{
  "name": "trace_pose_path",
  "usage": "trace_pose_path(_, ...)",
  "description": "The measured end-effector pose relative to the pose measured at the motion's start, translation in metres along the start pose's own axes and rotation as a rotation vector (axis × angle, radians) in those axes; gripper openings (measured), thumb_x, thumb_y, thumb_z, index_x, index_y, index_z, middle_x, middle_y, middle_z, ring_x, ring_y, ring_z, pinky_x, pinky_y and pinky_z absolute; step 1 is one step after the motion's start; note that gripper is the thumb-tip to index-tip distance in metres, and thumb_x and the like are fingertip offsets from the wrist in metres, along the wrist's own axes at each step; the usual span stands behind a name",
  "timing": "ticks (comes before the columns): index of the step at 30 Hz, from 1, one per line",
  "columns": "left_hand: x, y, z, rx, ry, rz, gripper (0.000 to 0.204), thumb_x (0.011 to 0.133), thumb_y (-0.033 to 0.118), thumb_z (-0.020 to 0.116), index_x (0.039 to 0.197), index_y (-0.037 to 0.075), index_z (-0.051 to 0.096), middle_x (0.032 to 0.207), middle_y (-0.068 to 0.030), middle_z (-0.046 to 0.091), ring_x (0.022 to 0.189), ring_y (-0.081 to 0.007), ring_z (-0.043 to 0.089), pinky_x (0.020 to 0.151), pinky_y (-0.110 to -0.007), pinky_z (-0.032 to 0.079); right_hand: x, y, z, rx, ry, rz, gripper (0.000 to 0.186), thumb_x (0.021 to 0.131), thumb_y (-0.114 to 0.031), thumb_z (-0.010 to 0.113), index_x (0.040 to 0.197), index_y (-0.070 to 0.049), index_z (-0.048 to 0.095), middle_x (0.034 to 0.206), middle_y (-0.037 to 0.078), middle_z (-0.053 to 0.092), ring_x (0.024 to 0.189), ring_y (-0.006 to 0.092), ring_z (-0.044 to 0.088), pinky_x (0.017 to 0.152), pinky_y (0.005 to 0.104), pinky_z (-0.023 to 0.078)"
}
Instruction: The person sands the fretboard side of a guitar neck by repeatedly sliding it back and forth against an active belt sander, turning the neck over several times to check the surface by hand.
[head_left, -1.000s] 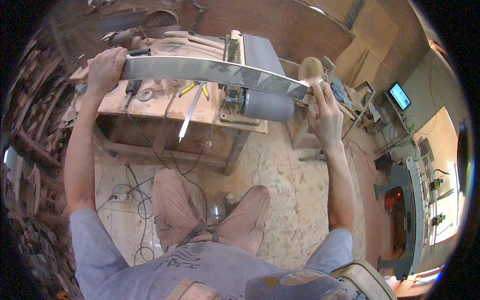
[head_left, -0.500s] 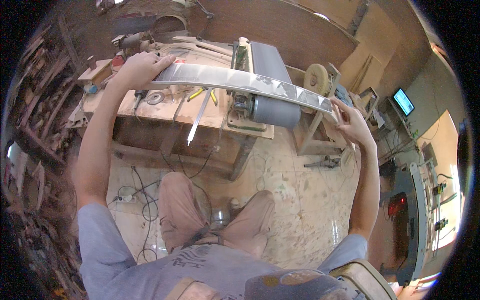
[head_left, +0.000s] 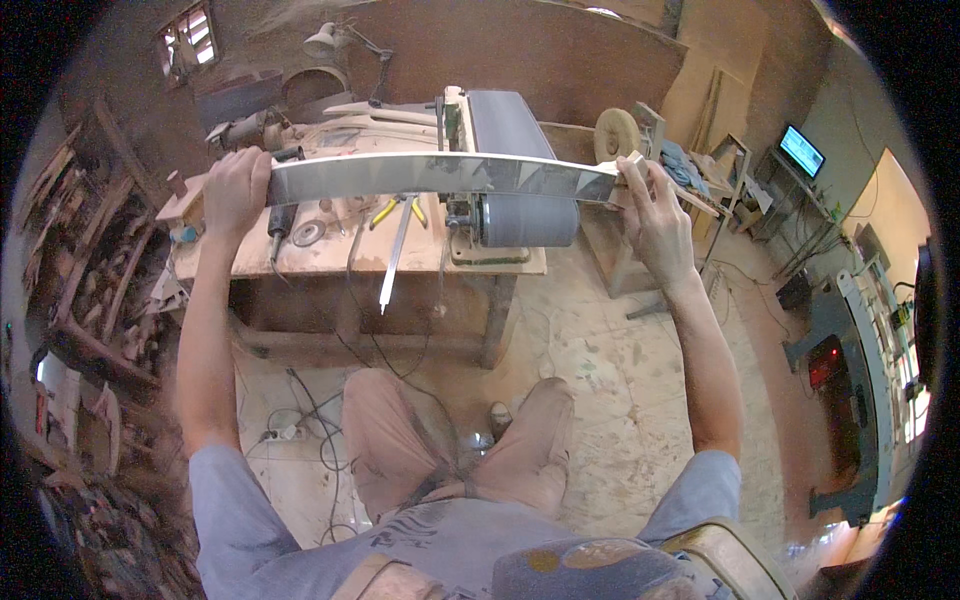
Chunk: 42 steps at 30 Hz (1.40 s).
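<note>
A long, gently curved strip (head_left: 430,174), with a grey face marked by lighter triangular patches and a pale upper edge, stretches between my hands. My left hand (head_left: 238,192) is closed round its left end. At the right end my right hand (head_left: 655,220) grips it, fingers over the top edge; the thumb is mostly hidden. Behind the strip stands a belt sander with a grey belt (head_left: 510,125). Its front roller (head_left: 530,220) shows just below the strip. Whether strip and belt touch, I cannot tell.
On the workbench (head_left: 335,262) lie yellow-handled pliers (head_left: 383,213), a thin pale bar (head_left: 397,262) jutting over the front edge, a round disc (head_left: 308,233) and a corded tool (head_left: 281,228). A buffing wheel (head_left: 617,134) stands right of the sander. Cables (head_left: 325,420) trail across the floor.
The strip has gone from sloping down to the right to nearly level, its face turned more toward me. My left hand has shifted left and lower; the right has come up and inward.
</note>
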<state>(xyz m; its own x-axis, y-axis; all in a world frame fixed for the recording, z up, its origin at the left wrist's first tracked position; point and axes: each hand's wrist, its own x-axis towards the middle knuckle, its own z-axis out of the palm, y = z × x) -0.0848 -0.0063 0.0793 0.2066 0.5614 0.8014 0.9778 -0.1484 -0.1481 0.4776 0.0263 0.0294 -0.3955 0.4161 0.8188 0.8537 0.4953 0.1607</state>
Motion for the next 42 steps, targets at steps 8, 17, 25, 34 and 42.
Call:
trace_pose_path(8,0.013,0.01,-0.022,-0.124,-0.361,-0.083,0.057,0.105,0.044,0.038,0.1,0.001,0.074,0.088,-0.0252,0.07,0.085,-0.0423,0.069,0.08,-0.047,0.052,0.018,0.016,-0.027,0.237,-0.325,0.045,0.07,0.079,-0.001,0.07,0.144,-0.016,0.053,0.136,0.017,0.062,0.116,0.0394,0.063,0.099,0.0467,0.052)
trace_pose_path(17,0.022,0.04,-0.014,-0.106,-0.428,-0.135,0.054,0.105,0.045,0.04,0.096,0.003,0.073,0.088,-0.0214,0.071,0.087,-0.0405,0.068,0.081,-0.049,0.051,0.013,0.043,-0.029,0.135,-0.323,0.025,0.058,0.086,0.001,0.057,0.141,-0.016,0.054,0.131,0.018,0.065,0.112,0.0392,0.065,0.093,0.0475,0.054)
trace_pose_path(25,0.014,0.07,0.002,-0.029,-0.001,0.018,0.045,0.104,0.035,0.047,0.078,0.003,0.064,0.08,-0.0187,0.068,0.077,-0.0399,0.065,0.073,-0.051,0.049,-0.018,0.044,-0.015,0.057,0.006,0.139,0.062,0.085,0.003,0.059,0.142,-0.021,0.051,0.136,0.011,0.058,0.116,0.0395,0.063,0.092,0.0472,0.057)
trace_pose_path(34,0.03,0.089,-0.001,-0.065,-0.412,0.14,0.056,0.105,0.043,0.037,0.09,0.004,0.074,0.087,-0.0237,0.071,0.086,-0.0424,0.069,0.078,-0.052,0.053,-0.012,0.085,-0.035,0.127,-0.361,0.171,0.074,0.076,0.003,0.066,0.145,-0.017,0.046,0.133,0.015,0.061,0.118,0.04,0.062,0.097,0.0481,0.054)
trace_pose_path(42,0.031,0.118,0.002,-0.085,-0.212,-0.09,0.054,0.105,0.044,0.042,0.085,0.005,0.074,0.074,-0.0217,0.069,0.076,-0.0425,0.069,0.073,-0.053,0.053,-0.018,0.094,-0.032,0.04,-0.303,0.176,0.066,0.08,0.002,0.066,0.139,-0.019,0.045,0.128,0.015,0.059,0.109,0.0425,0.065,0.092,0.0508,0.055)
